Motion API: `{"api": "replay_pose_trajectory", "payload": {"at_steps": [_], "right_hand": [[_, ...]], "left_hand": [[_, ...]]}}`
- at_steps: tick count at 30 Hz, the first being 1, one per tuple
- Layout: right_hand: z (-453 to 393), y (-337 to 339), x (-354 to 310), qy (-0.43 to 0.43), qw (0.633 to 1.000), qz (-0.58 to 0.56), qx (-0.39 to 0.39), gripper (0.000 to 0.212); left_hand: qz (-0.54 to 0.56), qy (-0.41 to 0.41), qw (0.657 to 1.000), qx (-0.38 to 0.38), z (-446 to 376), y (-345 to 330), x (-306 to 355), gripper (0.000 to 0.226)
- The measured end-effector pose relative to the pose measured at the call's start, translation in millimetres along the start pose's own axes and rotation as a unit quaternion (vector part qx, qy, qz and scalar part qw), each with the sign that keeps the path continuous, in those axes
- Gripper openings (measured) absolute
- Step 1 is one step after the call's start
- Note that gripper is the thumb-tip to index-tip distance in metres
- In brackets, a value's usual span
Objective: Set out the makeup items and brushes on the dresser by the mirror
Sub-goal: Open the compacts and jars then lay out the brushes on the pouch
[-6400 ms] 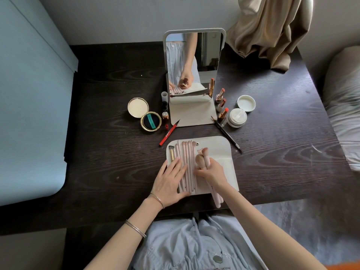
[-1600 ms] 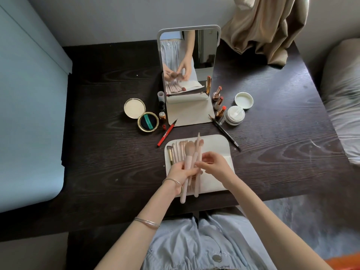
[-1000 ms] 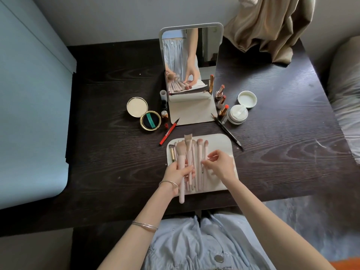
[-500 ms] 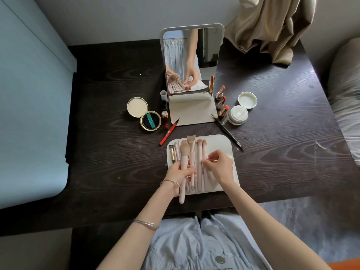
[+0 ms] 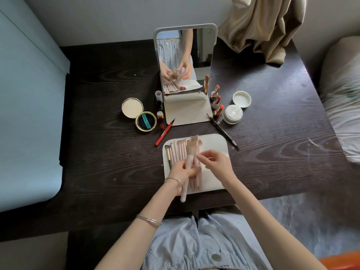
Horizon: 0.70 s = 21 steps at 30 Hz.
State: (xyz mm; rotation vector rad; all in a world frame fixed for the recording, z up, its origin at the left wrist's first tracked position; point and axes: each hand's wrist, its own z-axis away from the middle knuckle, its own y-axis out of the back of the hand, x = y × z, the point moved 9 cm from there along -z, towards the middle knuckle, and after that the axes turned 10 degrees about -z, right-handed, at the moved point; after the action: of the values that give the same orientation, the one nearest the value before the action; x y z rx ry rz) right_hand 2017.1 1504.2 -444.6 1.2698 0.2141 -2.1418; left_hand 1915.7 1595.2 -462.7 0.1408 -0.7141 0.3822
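A white brush pouch (image 5: 216, 145) lies open on the dark dresser (image 5: 109, 164) in front of the standing mirror (image 5: 185, 61). Several pink brushes (image 5: 178, 151) lie in a row on its left half, with a gold-handled one at the far left. My left hand (image 5: 182, 173) grips a bunch of pink brushes (image 5: 190, 152) by their handles, heads pointing away from me. My right hand (image 5: 215, 162) hovers just right of the bunch, thumb and forefinger pinching one of its brushes near the ferrule.
An open gold compact (image 5: 139, 114) and a red eyeliner pen (image 5: 165, 131) lie left of the mirror base. Three lipsticks (image 5: 216, 100), an open powder jar (image 5: 232, 114) with its lid (image 5: 241, 99) and a black pencil (image 5: 222, 131) sit right. A beige curtain (image 5: 263, 26) hangs at the back.
My left hand has lifted a bunch of brushes off the pouch and now holds them slightly higher and more fanned. My right hand has come in to pinch one of them.
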Motion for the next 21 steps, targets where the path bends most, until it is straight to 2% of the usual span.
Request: {"api": "replay_pose_trajectory", "payload": {"at_steps": [3,6,8,11,13,15,21], "right_hand": [[1,1,6,-0.044,0.997,-0.062,-0.023,0.021],[-1,4,12,-0.075,0.994,-0.063,-0.047,0.027],[-5,11,16,-0.071,0.996,-0.057,-0.025,0.023],[-12,28,25,-0.066,0.997,-0.001,0.049,0.021],[-13,30,32,-0.081,0.994,0.047,0.057,0.026],[-14,30,34,-0.083,0.992,0.068,0.062,0.028],[-10,23,29,-0.056,0.991,0.099,0.068,0.021]], "left_hand": [[-0.017,-0.011,1.000,-0.006,-1,-8,6,0.021],[-0.039,-0.012,0.999,-0.024,-2,-16,6,0.026],[-0.012,-0.005,1.000,-0.021,-2,-18,2,0.029],[-0.016,-0.003,0.999,0.036,-3,-9,-1,0.026],[-0.073,-0.024,0.993,0.086,-3,2,4,0.021],[-0.092,-0.036,0.990,0.102,-3,6,8,0.020],[0.013,0.024,0.998,0.058,-4,3,-2,0.022]]}}
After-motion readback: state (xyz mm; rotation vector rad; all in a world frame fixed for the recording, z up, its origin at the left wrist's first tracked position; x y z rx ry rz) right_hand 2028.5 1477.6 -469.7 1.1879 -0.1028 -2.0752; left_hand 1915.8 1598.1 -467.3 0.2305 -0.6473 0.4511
